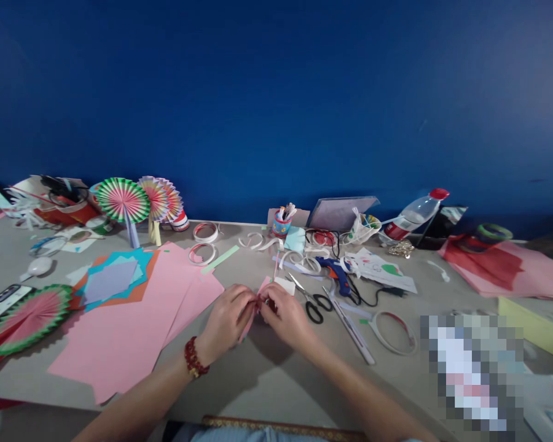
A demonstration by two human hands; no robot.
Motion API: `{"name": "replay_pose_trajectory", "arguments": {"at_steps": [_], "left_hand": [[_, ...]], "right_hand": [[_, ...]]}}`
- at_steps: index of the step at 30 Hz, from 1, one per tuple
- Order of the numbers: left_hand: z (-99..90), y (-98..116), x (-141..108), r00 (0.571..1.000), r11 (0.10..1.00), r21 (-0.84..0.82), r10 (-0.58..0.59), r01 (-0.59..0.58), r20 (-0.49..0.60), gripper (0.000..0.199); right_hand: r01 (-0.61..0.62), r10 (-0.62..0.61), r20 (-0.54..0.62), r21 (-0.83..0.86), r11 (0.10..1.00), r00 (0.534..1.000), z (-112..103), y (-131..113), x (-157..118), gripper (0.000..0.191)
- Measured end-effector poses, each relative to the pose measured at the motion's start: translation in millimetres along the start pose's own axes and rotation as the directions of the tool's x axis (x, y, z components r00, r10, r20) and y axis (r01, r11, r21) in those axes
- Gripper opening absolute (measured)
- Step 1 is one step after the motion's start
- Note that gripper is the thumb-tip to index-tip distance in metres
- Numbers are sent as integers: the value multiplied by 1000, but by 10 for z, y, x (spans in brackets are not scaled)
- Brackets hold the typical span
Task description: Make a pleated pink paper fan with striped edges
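Above the middle of the table, my left hand (228,316) and my right hand (288,313) meet with their fingertips pinched together. Between them is a small piece of pink paper (246,329), which shows below my left fingers; its upper part is mostly hidden by the fingers. A thin pink strip (275,267) rises just behind my right hand; I cannot tell whether it is joined to the held piece. Scissors with black handles (308,296) lie right of my right hand, partly open. A small white paper (286,285) lies just behind that hand.
Pink sheets (120,344) and stacked coloured paper cover the left. Pleated paper fans (123,202) stand at the back. A blue glue gun (336,273) with its cord, a long pale cutter-like tool (352,331), tape rolls (205,232), a pen cup (282,228) and a tilted bottle (417,212) surround the hands.
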State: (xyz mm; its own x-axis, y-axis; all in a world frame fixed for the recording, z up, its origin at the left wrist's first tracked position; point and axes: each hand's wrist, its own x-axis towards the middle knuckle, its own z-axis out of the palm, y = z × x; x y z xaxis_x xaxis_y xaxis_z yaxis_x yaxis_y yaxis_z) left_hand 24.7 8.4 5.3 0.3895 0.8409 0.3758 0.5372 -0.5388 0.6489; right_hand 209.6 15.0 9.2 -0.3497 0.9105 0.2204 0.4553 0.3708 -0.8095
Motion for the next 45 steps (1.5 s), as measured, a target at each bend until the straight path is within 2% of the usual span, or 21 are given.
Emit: {"name": "replay_pose_trajectory", "arguments": {"at_steps": [8,16,24,36,45], "left_hand": [[-45,-50,71,982,931,-315,-163,184,94,11],[-4,-124,71,970,876,-417,-214,244,118,8],[3,-123,94,980,903,-380,-190,199,62,9],[65,-172,46,977,927,-311,-211,209,28,14],[30,-115,26,979,944,-261,-200,203,41,15]], "right_hand": [[-24,23,8,18,1000,1000,0,25,13,10],[-41,40,10,50,998,999,-3,33,17,10],[-84,82,19,162,983,996,52,120,29,10],[-160,160,26,303,939,987,62,147,55,10],[-219,215,53,383,897,975,70,159,48,13]]}}
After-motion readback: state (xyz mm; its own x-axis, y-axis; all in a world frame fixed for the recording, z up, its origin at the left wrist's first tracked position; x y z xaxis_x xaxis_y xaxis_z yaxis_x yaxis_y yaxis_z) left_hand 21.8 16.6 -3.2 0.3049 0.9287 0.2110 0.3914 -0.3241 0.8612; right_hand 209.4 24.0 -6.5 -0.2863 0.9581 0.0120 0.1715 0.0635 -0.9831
